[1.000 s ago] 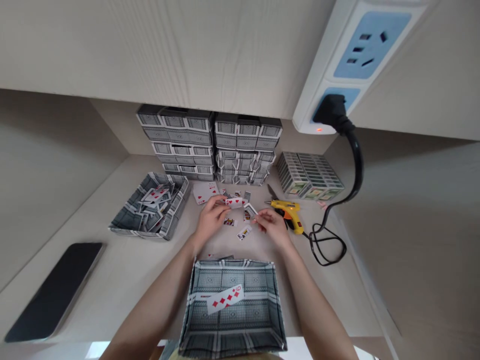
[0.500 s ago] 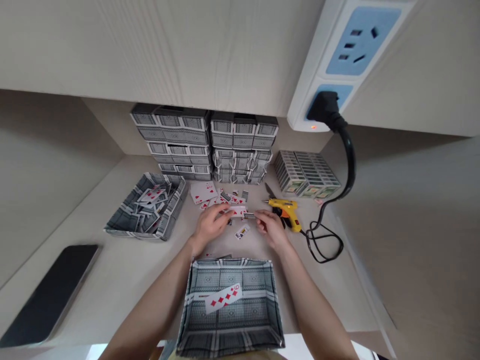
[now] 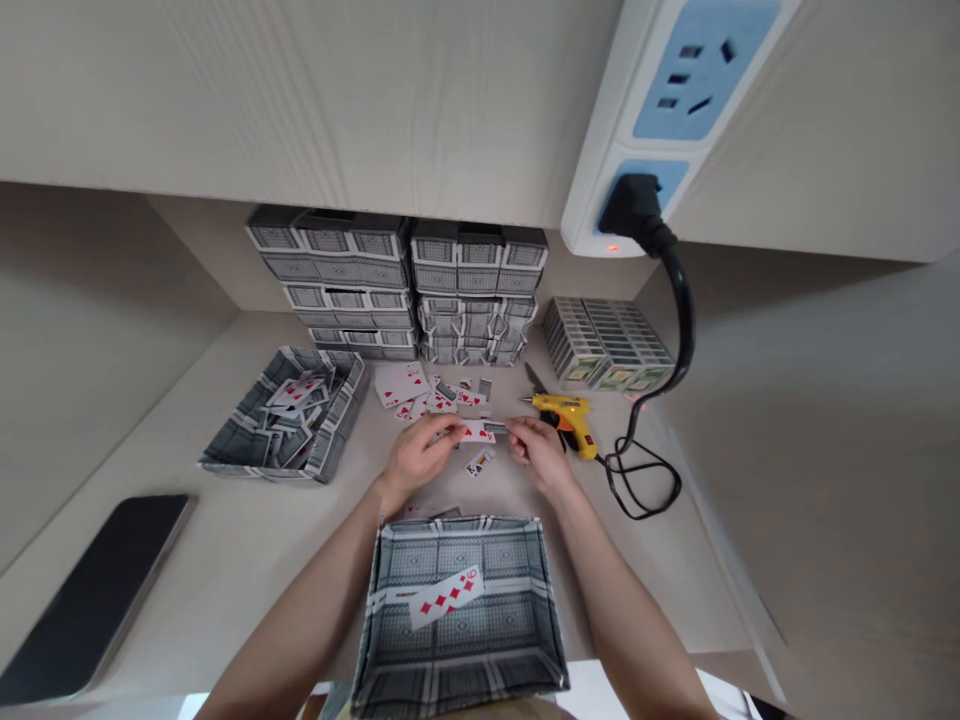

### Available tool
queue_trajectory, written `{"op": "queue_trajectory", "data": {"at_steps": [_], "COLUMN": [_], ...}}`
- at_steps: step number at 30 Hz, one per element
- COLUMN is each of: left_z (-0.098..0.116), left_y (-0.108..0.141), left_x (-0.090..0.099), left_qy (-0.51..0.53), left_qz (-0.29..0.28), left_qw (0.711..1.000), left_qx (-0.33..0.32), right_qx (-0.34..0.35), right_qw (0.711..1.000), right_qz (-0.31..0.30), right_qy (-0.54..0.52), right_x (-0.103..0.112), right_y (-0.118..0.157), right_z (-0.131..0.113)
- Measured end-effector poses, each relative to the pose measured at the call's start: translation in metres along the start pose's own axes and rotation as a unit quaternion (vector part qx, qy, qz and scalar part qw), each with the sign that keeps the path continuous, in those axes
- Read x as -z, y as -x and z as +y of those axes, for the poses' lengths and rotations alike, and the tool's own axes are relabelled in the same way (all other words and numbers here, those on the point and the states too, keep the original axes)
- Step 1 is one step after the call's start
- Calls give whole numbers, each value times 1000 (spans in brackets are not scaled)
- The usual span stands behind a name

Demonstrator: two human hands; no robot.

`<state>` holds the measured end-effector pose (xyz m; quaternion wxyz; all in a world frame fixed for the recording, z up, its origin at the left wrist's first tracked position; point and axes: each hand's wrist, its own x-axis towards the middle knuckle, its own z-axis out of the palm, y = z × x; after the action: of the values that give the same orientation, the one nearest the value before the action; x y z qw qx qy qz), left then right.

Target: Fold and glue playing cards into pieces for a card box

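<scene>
A playing card with red hearts (image 3: 474, 432) is pinched in the closed fingers of my left hand (image 3: 420, 455), just above the table. From the other side my right hand (image 3: 544, 452) pinches a small grey-backed card piece (image 3: 494, 427), which lies against the upper right edge of the hearts card. Below them on the table is a cut king card (image 3: 479, 462). Nearer to me stands an open box made of grey-backed cards (image 3: 510, 590). In it lies a cut strip of a diamonds card (image 3: 447, 597).
Loose cards (image 3: 401, 385) lie behind my hands. A yellow glue gun (image 3: 566, 413) rests at right, its cord near a power strip (image 3: 626, 150). At left are a card box with pieces (image 3: 341, 440) and a phone (image 3: 97, 595). Stacked card boxes (image 3: 352, 270) and card packs (image 3: 611, 345) stand behind.
The grey-backed piece has shifted from the lower right of the hearts card to its upper right edge. The hearts card tilts slightly differently, and the whole view has moved a little.
</scene>
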<state>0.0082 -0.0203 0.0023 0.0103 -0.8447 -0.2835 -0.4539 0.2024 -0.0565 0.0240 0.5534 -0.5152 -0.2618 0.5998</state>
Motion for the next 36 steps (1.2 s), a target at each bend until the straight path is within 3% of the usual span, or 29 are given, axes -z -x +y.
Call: {"op": "queue_trajectory", "data": {"at_steps": [6, 12, 15, 18, 20, 22, 26, 30, 32, 34, 36], "left_z": [4, 9, 14, 13, 9, 3, -3, 6, 10, 12, 12], "left_y": [-4, -3, -4, -4, -4, -5, -11, -16, -16, -14, -13], "left_x": [1, 0, 1, 1, 0, -3, -6, -9, -10, -10, -10], "left_qy": [29, 92, 169, 284, 355, 399, 430, 406, 422, 438, 432], "left_qz": [15, 45, 68, 122, 176, 193, 57, -78, -134, -169, -183], "left_qw": [999, 994, 980, 938, 891, 846, 800, 809, 788, 766, 765], "left_qx": [-5, 28, 77, 158, 222, 295, 415, 419, 428, 439, 441], "right_qx": [13, 29, 64, 108, 137, 158, 158, 143, 139, 138, 137], "right_qw": [1000, 1000, 998, 993, 988, 981, 975, 975, 975, 974, 974], "right_qz": [4, 4, 10, 7, -6, -20, -47, -63, -65, -63, -63], "right_qy": [11, 3, 15, 45, 76, 108, 147, 158, 161, 166, 170], "right_x": [-2, -4, -5, -5, -5, -6, -9, -12, -12, -10, -9], "right_y": [1, 2, 4, 6, 6, 6, 5, 3, 1, -1, -3], "right_z": [3, 3, 0, -3, -2, 0, 8, 15, 17, 19, 20]}}
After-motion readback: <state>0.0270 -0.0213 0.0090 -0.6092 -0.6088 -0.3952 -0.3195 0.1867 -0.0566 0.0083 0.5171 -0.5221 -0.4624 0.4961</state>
